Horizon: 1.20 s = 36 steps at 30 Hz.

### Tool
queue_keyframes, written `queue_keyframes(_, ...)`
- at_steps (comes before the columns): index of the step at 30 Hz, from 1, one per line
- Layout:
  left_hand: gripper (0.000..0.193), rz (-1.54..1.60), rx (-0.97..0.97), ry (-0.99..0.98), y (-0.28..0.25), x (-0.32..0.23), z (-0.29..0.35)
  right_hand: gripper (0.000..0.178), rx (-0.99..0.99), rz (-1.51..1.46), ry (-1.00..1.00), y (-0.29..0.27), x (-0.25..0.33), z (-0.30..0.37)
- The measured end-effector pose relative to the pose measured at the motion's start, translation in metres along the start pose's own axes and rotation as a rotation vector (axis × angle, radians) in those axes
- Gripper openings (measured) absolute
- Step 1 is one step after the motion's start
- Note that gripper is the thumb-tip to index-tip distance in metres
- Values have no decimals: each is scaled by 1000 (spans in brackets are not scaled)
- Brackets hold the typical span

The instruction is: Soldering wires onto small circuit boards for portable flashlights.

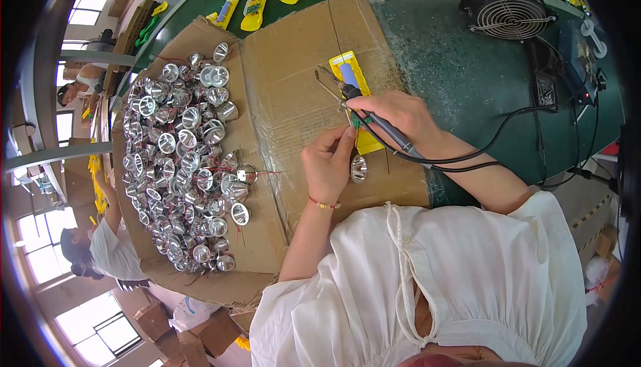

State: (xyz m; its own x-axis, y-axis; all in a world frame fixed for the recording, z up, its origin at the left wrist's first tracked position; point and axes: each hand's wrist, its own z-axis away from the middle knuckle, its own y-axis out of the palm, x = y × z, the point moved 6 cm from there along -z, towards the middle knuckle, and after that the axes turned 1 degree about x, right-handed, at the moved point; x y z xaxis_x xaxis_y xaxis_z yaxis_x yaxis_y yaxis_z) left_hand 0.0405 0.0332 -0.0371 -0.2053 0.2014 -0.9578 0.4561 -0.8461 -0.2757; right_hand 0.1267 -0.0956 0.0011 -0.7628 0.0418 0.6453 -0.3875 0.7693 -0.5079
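My right hand point(400, 119) is closed round the dark handle of a soldering iron point(394, 133), whose slim metal front end points up and left. Under it lies a yellow plastic housing point(369, 143) with a blue-purple battery point(348, 75) in its upper part and a green circuit board point(362, 121) partly covered by my hands. My left hand point(328, 160) pinches thumb and finger together at the board's left edge; what sits between the fingertips is too small to make out. Just right of that hand is a silver reflector cup point(358, 169), beside the housing's lower end.
A cardboard sheet point(287, 67) covers the work spot. On the left, a cardboard box point(264, 260) holds many reflector cups point(180, 160). More yellow housings point(256, 5) lie beyond. A black fan point(511, 17) and black cables point(491, 141) are at right. Other people point(110, 247) work far left.
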Motion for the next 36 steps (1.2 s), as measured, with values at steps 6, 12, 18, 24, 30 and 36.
queue_keyframes(6,14,-79,54,84,-2,-2,3,42,5,16,-8,2,9,0)
queue_keyframes(12,16,-167,70,-29,3,-10,2,42,-88,-43,-20,-6,0,4)
queue_keyframes(18,15,-584,-2,252,20,-48,-56,32,-347,-329,507,-83,-13,53)
queue_keyframes(24,29,-756,-32,304,74,-121,-219,22,-392,-434,802,-106,-1,82)
queue_keyframes(30,64,-1021,1,239,46,-79,-296,20,-436,-464,677,-101,-16,95)
queue_keyframes(36,51,-993,43,392,28,-81,-226,21,-471,-611,623,-95,-20,94)
